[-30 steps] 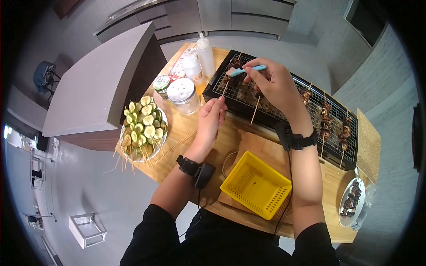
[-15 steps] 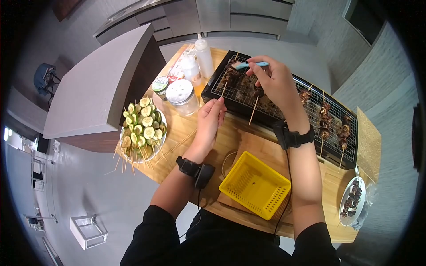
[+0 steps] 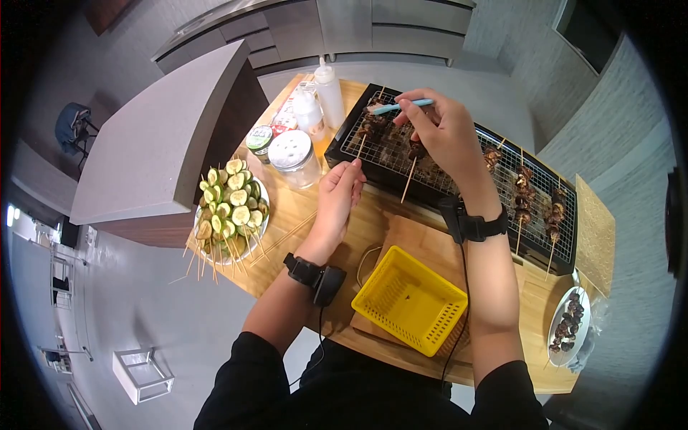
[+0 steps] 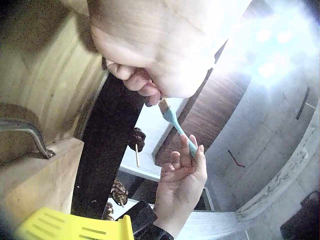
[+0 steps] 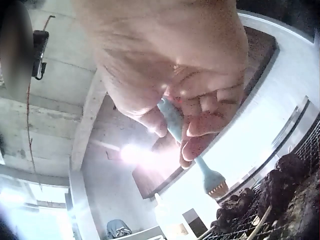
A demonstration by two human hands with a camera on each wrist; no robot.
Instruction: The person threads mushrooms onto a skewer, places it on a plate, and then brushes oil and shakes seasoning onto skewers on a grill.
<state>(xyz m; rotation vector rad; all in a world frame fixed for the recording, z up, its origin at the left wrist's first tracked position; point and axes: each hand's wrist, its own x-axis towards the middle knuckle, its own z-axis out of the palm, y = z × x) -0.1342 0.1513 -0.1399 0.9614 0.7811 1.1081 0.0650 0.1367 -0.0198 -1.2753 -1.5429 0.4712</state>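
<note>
My left hand (image 3: 340, 188) pinches the bare end of a meat skewer (image 3: 368, 127) lying at the left end of the black grill (image 3: 388, 174). In my right hand (image 3: 448, 135) is a light blue basting brush (image 3: 390, 108), gripped by its handle between thumb and fingers. The brush's bristles (image 5: 218, 190) sit right at the dark meat in the right wrist view. Another meat skewer (image 3: 409, 179) lies beside it, partly hidden under the right hand. The left wrist view shows the brush (image 4: 171, 119) pointing toward my left fingers.
More meat skewers (image 3: 525, 195) lie on the grill's right side. A yellow basket (image 3: 374, 312) sits on a wooden board. Left are a plate of zucchini skewers (image 3: 236, 196), a lidded shaker jar (image 3: 292, 152) and squeeze bottles (image 3: 330, 93). A white plate (image 3: 583, 322) with meat stands right.
The brush has shifted slightly over the meat, moving right and then back left. My left hand keeps its pinch on the skewer in nearly the same place.
</note>
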